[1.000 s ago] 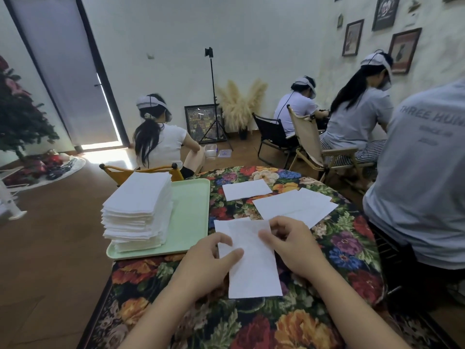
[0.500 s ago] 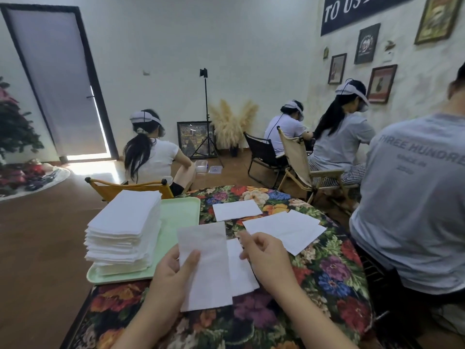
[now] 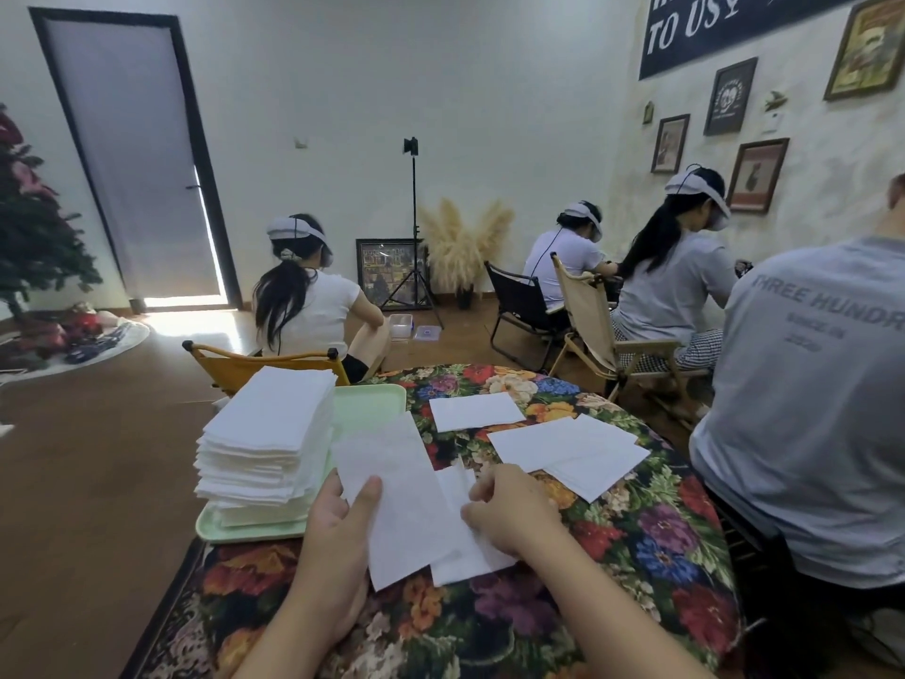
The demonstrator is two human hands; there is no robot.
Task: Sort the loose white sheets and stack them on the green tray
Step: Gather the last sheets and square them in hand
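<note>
A tall stack of white sheets (image 3: 272, 433) stands on the green tray (image 3: 372, 406) at the table's left. My left hand (image 3: 338, 521) pinches one white sheet (image 3: 392, 487), lifted off the table, thumb on its front. My right hand (image 3: 512, 509) has curled fingers on a second sheet (image 3: 460, 563) lying beneath on the floral tablecloth. More loose sheets lie farther back: one single sheet (image 3: 475, 411) and an overlapping pair (image 3: 573, 450) to the right.
A person in a grey shirt (image 3: 808, 409) sits close at the table's right edge. A yellow chair back (image 3: 235, 367) stands just behind the tray. Other seated people, chairs and a tripod (image 3: 414, 237) fill the room beyond.
My left hand lifted one sheet off the other and carried it left toward the tray. My right hand stayed on the lower sheet. The camera tilted upward.
</note>
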